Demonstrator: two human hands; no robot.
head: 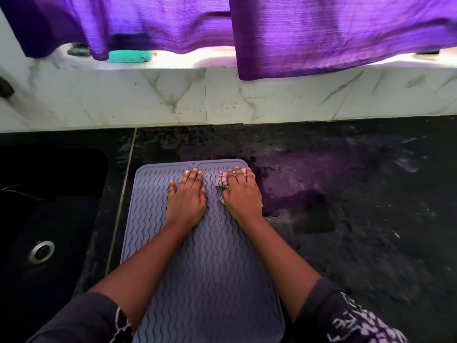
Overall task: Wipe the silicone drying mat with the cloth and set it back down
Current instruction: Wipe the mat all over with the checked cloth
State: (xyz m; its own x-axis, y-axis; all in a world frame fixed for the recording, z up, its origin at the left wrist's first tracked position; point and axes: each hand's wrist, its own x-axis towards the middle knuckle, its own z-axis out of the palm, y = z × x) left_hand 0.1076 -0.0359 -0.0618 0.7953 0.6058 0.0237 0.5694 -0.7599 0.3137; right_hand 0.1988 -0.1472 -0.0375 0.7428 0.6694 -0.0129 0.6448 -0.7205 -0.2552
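A grey-lilac silicone drying mat with wavy ridges lies flat on the dark countertop, running from the middle of the view to the bottom edge. My left hand rests palm down on the mat's far half, fingers spread, holding nothing. My right hand presses flat on a small pink-and-white checked cloth at the mat's far right corner. Most of the cloth is hidden under the palm; only its left edge and a strip beyond the fingertips show.
A black sink with a metal drain lies left of the mat. The dark countertop to the right looks wet and smeared. Behind runs a white marble ledge, with purple curtains hanging above it.
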